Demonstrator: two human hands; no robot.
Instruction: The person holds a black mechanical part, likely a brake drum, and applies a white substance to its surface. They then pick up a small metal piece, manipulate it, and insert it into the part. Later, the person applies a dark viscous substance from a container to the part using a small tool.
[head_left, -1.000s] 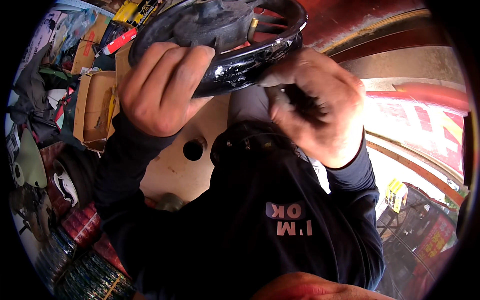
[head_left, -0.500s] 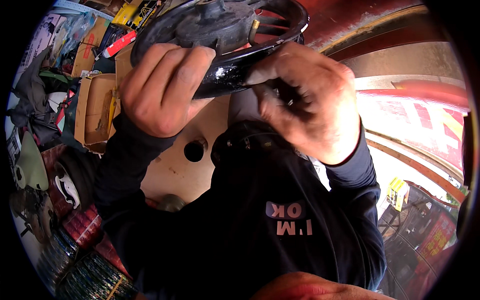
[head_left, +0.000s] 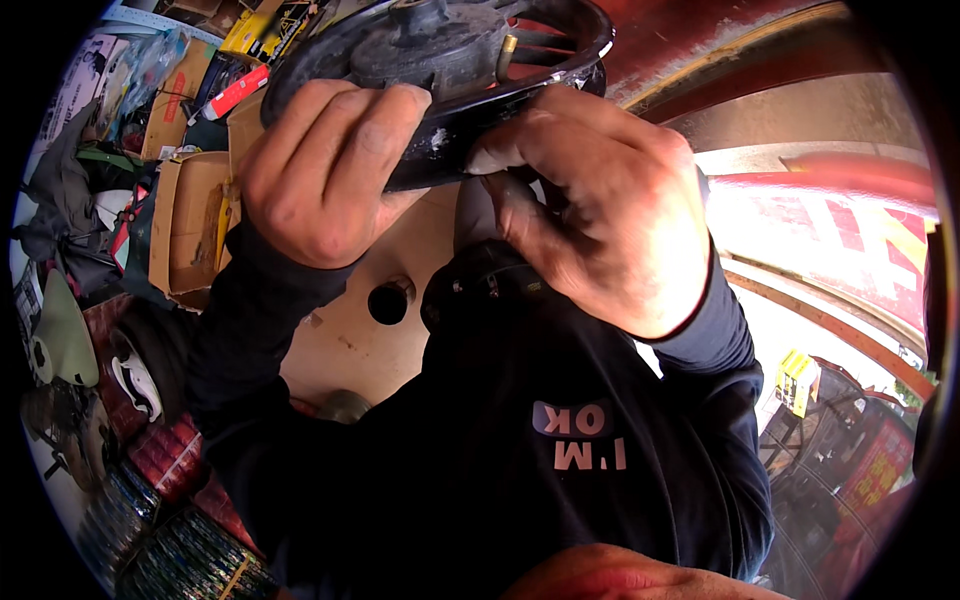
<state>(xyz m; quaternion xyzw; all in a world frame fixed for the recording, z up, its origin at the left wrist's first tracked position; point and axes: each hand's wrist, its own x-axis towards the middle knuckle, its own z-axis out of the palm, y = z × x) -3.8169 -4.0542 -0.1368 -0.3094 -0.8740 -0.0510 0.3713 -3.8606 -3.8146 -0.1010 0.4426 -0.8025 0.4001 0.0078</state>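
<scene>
A black wheel rim point(head_left: 440, 155) with spokes and a broad hub point(head_left: 430, 60) is held up at the top of the view. A brass-tipped valve stem point(head_left: 508, 52) stands up inside the rim. My left hand point(head_left: 325, 175) is closed around the near left part of the rim, fingers over its edge and thumb hidden below. My right hand point(head_left: 605, 200) is bent at the near right, its forefinger and thumb tips close together against the rim's outer face. Whatever those tips pinch is hidden. White scuffs show on the black surface between my hands.
An open cardboard box point(head_left: 190, 225) and piled goods lie at the left, with stacked coiled items point(head_left: 190, 550) lower down. A dark round cup-like thing point(head_left: 390, 300) is on the floor below my hands. A yellow box point(head_left: 797, 382) sits on a dark rack at the right.
My right hand has shifted slightly left along the rim, its fingertips nearer my left hand. The rim has tilted a little; my left hand keeps its grip.
</scene>
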